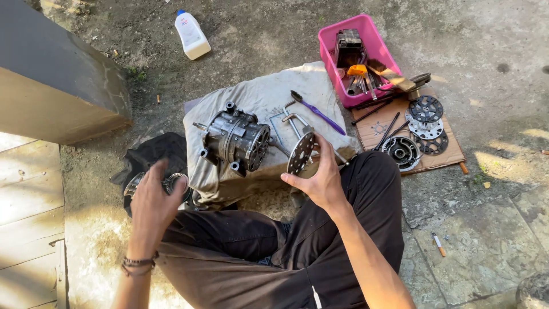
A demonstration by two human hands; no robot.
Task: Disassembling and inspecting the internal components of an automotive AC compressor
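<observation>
On the ground before the crossed legs, a grey cloth is spread, and a dark metal compressor body lies on it, tilted on its side with its round slotted face turned to the right. Just right of that body, a perforated round metal plate is held upright by the right hand, the fingers closed around its right edge and the thumb set at its near rim; a silver puller tool rises from behind the plate toward the far side. At the near left, a round ring-shaped part is gripped by the left hand, the fingers curled over it, above a black cloth lying on the ground. A beaded bracelet is worn on the left wrist.

A purple-handled brush is laid slantwise on the far right part of the grey cloth. Farther right, a pink plastic tray is filled with tools, and beside it a sheet of cardboard carries several round clutch discs and a pulley. At the far left, a white bottle with a blue cap is set on the dirt. A cigarette lies on the concrete at the near right.
</observation>
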